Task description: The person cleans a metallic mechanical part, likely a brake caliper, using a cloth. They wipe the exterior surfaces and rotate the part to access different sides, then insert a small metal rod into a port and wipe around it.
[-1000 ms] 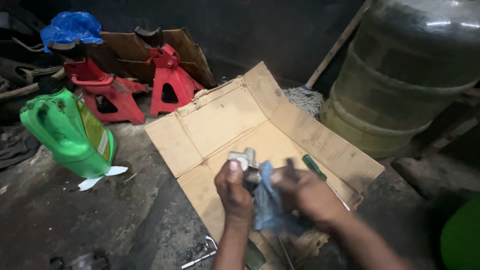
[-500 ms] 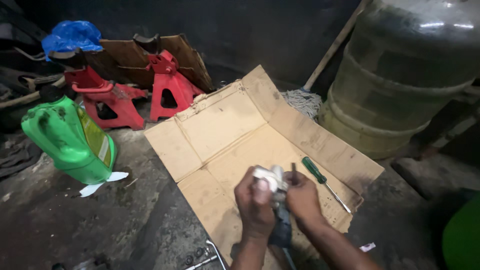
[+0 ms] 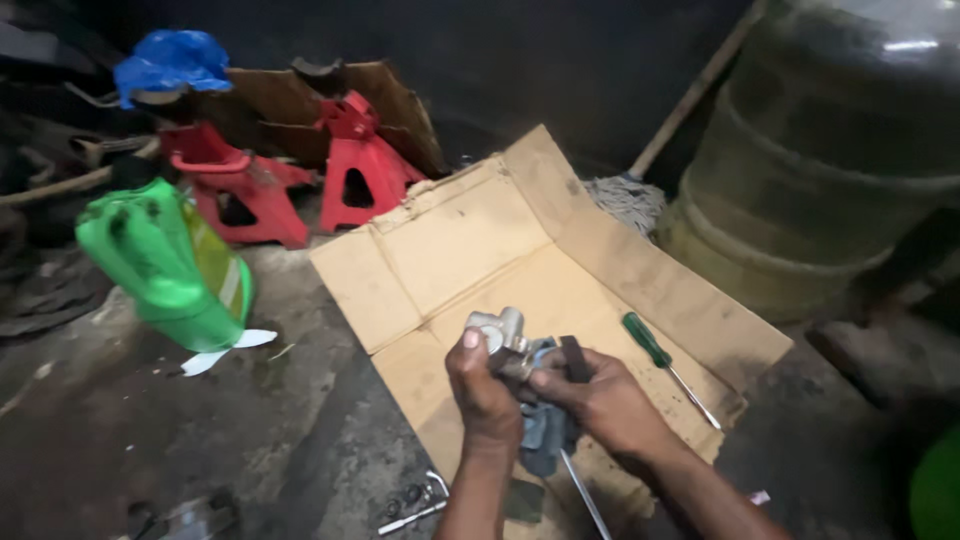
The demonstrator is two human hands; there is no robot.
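Both hands clamp one metal part (image 3: 500,340): left hand (image 3: 485,395) under its upward-left-tilted body, right hand (image 3: 600,400) beside it with a blue rag (image 3: 545,430).

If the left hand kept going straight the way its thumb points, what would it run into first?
Probably nothing soon: the left hand, holding the metal part, points up across the bare cardboard. Beyond that stands a red jack stand, though depth is hard to judge.

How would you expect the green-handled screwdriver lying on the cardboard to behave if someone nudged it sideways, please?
The screwdriver has a round-looking handle and a thin shaft, so it would probably roll a little. It lies on flattened cardboard, which is creased, so a fold might stop it. It looks stiff and fairly light.
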